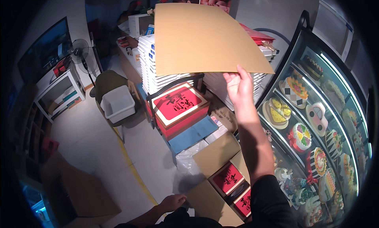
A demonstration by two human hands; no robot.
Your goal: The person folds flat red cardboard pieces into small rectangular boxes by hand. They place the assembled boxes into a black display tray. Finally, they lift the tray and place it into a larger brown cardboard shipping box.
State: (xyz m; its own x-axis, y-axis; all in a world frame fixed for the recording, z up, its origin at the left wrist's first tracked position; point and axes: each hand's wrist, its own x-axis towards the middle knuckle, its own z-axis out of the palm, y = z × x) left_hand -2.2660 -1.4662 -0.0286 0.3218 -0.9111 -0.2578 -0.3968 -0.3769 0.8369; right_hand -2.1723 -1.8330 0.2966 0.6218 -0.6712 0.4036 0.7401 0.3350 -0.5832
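Observation:
My right hand is raised and pinches the lower edge of a large flat tan cardboard sheet, held up in front of stacked white boxes. Low in the view my left hand is curled closed beside a flap of an open cardboard carton; whether anything is inside its fingers is hidden. Two red gift boxes with cream borders lie in that carton, one a red gift box. Ahead, another red gift box rests above a blue flat box.
To the right stands a glass display case with several decorated cakes. A chair holds a white plastic bin. The stacked white boxes stand ahead. A fan is at far left, and a large brown carton lies at lower left.

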